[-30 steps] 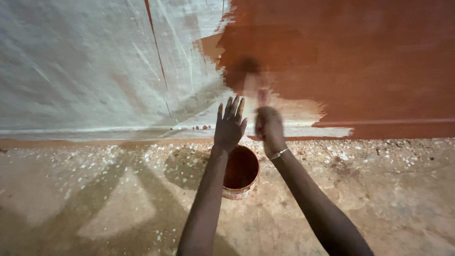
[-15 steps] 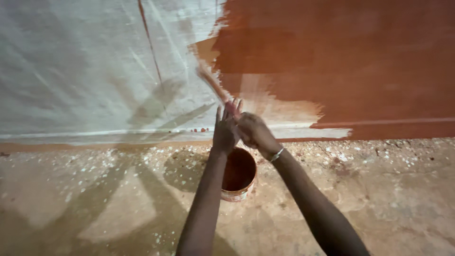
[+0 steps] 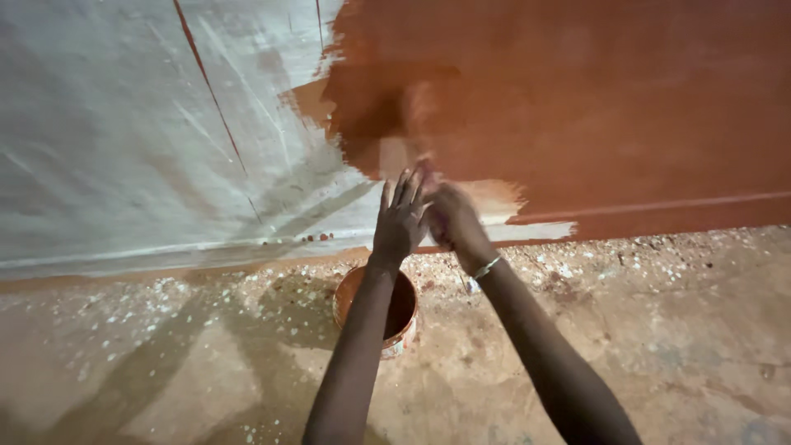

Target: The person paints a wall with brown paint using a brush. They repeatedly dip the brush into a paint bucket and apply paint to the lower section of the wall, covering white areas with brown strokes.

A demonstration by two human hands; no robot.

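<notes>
We have both hands raised together in front of the wall (image 3: 124,124), pressed against each other just above the paint bucket (image 3: 377,306). Our right hand (image 3: 451,221) is curled shut around what looks like a paintbrush (image 3: 416,124); the brush is a blur above the knuckles, so we cannot make out its bristles or exactly where they meet the surface. Our left hand (image 3: 401,221) is open, fingers straight and spread a little, its palm laid against the right hand and holding nothing that we can see. A thin bracelet (image 3: 486,268) sits on the right wrist.

The bucket stands on the gritty floor (image 3: 165,363) directly beneath the fingers, with red-brown paint inside.

As for progress, we judge the wall roughly half covered: everything to the right of the fingers and above them is already red-brown, with a ragged edge right where the brush works. To the left of the fingers the wall is bare grey-white. Just right of the fingers a pale strip (image 3: 540,231) along the base also remains unpainted.
</notes>
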